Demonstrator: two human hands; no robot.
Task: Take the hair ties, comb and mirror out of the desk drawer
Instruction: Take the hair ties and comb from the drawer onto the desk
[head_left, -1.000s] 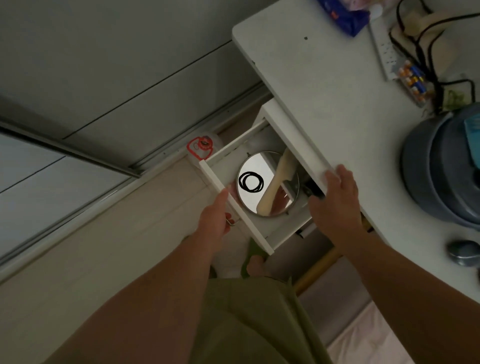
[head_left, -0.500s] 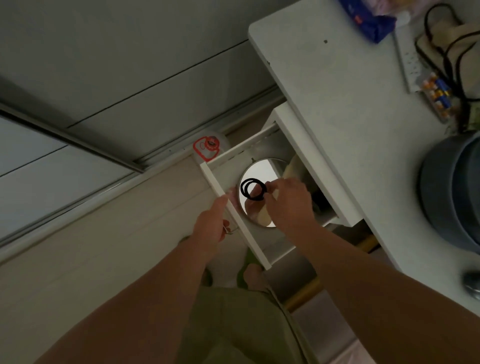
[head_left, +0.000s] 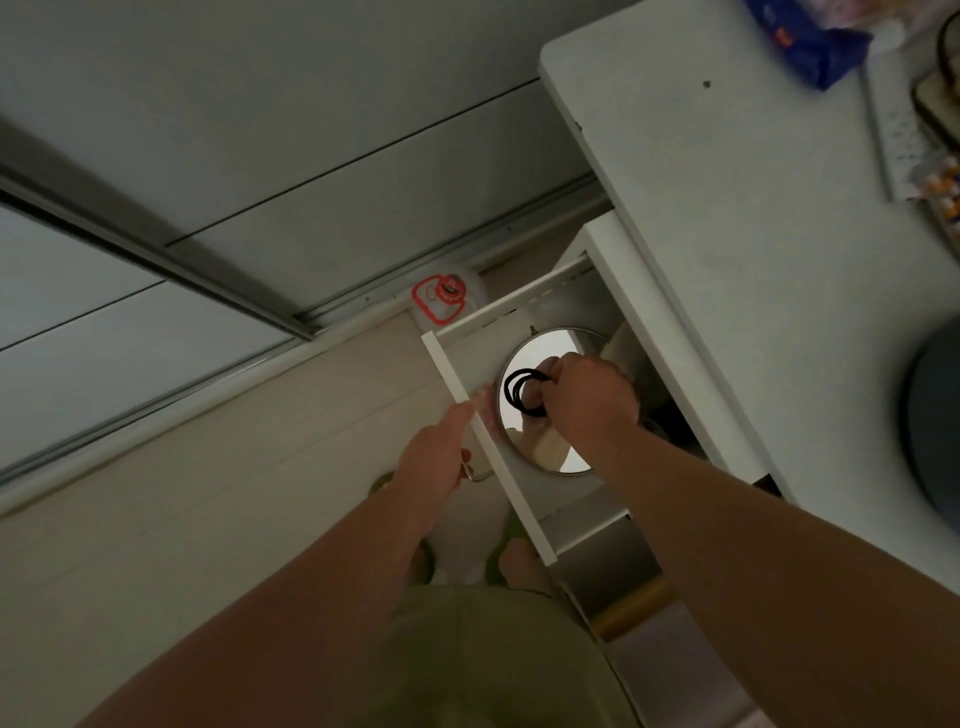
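Here the black hair ties (head_left: 522, 391) lie on the round mirror (head_left: 540, 452) inside the open drawer (head_left: 488, 452), pinched at their three-o'clock edge by the right hand (head_left: 589, 400), whose fingers close on the loops. The comb is hidden under that hand. At eight o'clock from the mirror, the left hand (head_left: 434, 465) grips the drawer's metal handle (head_left: 475, 474). The white desk (head_left: 753, 234) spreads toward one o'clock.

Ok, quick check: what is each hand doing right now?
Left hand: closed on the drawer handle.
Right hand: fingers pinching the black hair ties over the mirror.
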